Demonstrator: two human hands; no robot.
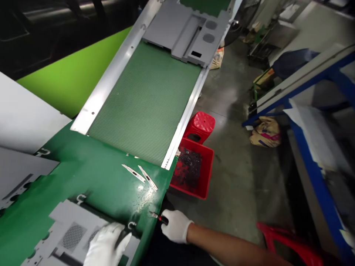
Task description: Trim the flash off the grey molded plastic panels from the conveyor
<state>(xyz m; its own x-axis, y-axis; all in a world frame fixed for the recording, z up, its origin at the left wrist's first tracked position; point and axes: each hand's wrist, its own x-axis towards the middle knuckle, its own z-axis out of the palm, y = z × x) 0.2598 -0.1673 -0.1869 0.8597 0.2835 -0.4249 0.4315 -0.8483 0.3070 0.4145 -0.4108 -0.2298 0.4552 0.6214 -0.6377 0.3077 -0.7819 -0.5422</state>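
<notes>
My right hand, in a white glove, is closed around a pair of small cutting pliers with red and black handles. The pliers' metal jaws point left, over the edge of the green work table. Lower left, a grey moulded panel with round perforated grilles lies on that table. My left hand, also gloved in white, grips this panel near its far edge, fingers bent over it and thumb apart. Two slim utility knives lie side by side farther up the table.
A green ribbed conveyor with metal rails carries another grey panel at its far end. Part of a further panel lies at left. Beside the table are a red bin with dark scraps and a red stool. A blue-framed rack stands right.
</notes>
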